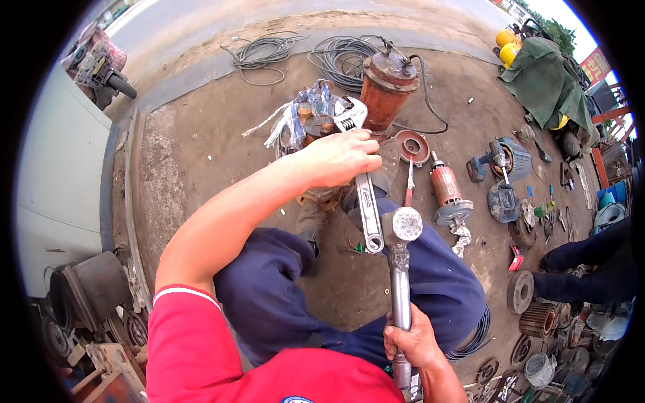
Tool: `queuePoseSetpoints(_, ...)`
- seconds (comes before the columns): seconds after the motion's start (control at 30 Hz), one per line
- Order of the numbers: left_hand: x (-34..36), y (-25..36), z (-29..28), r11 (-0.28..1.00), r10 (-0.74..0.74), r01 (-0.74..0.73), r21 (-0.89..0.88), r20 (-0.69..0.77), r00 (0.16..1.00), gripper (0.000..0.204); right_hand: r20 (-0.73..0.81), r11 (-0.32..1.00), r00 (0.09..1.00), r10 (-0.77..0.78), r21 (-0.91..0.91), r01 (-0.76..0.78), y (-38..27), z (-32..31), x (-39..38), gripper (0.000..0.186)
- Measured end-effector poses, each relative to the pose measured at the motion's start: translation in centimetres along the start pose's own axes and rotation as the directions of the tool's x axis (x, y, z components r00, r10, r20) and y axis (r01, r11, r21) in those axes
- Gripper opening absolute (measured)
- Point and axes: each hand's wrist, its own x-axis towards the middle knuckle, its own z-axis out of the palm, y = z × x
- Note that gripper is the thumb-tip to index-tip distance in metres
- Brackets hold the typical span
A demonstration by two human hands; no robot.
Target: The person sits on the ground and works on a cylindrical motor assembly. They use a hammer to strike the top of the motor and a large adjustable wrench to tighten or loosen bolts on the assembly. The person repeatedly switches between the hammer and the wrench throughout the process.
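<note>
Left fingers point(367, 149) clamp the wrench point(368, 211), right fingers point(391, 341) the hammer point(400, 285); apparent step: wrench positioning; next move calls for steady alignment.

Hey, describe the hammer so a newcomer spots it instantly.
Find the navy trousers. Over the right leg, the right hand holds the silver-handled hammer. Unlike the slim wrench in the left hand, it has a bulky head with a round, pale face.
</note>
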Motion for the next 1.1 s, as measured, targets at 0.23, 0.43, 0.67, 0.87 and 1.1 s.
queuePoseSetpoints(0.23,-0.5,0.2,0.3,0.999,-0.026,0.023,-0.044,-0.062,0.998,0.017,-0.266,0.964,0.931,-0.251,0.014,0.264,-0.9,-2.3,-0.5,0.03)
queuePoseSetpoints(0.43,-0.2,0.3,0.0,0.999,-0.029,0.027,-0.033,-0.054,0.998,0.016,-0.274,0.984,0.946,-0.174,-0.027,0.174,-0.7,1.5,0.5,0.028)
queuePoseSetpoints(0.67,-1.3,0.2,-0.3,0.999,-0.027,0.027,0.037,0.004,1.0,0.01,-0.161,0.99,0.977,-0.139,-0.033,0.136,0.0,1.3,1.1,0.028)
queuePoseSetpoints(0.87,-1.3,-0.1,-0.3,1.0,0.003,-0.002,0.019,-0.045,0.999,0.01,-0.318,0.973,0.93,-0.182,0.081,0.218,0.0,3.3,1.4,0.029)
queuePoseSetpoints(1.1,-2.1,-0.5,-0.3,0.997,0.02,-0.014,0.079,-0.082,0.996,0.011,-0.079,0.993,0.994,-0.074,-0.093,0.066,0.4,3.3,1.9,0.029)
